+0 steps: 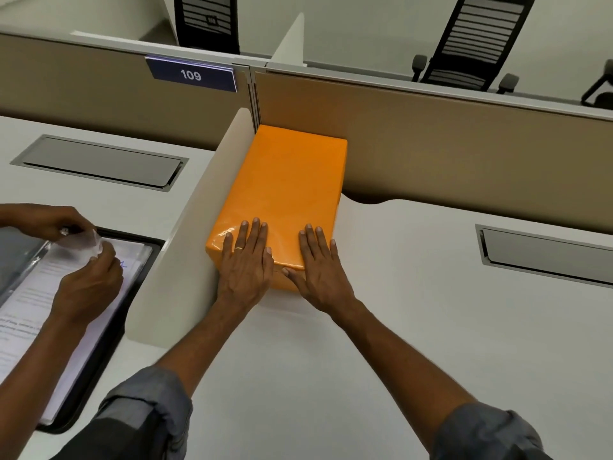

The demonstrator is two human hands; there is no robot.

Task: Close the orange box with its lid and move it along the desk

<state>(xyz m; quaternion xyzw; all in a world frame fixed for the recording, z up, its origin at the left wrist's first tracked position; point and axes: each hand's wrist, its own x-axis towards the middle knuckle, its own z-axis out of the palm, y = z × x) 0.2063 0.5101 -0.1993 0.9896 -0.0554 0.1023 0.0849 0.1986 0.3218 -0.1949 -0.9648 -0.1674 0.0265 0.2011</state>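
The orange box (285, 184) lies lengthwise on the white desk (398, 310) with its lid on, its far end against the beige partition and its left side along the white divider. My left hand (247, 263) rests flat on the lid's near end, fingers spread, a ring on one finger. My right hand (320, 270) lies flat on the lid's near right corner, its thumb against the box's front face. Neither hand curls around the box; both press on it.
A white divider (185, 247) stands just left of the box. Beyond it, another person's hands (83, 260) handle papers on a dark tray. The beige partition (447, 154) bounds the desk at the back. A grey cable hatch (544, 254) sits in the desk to the right.
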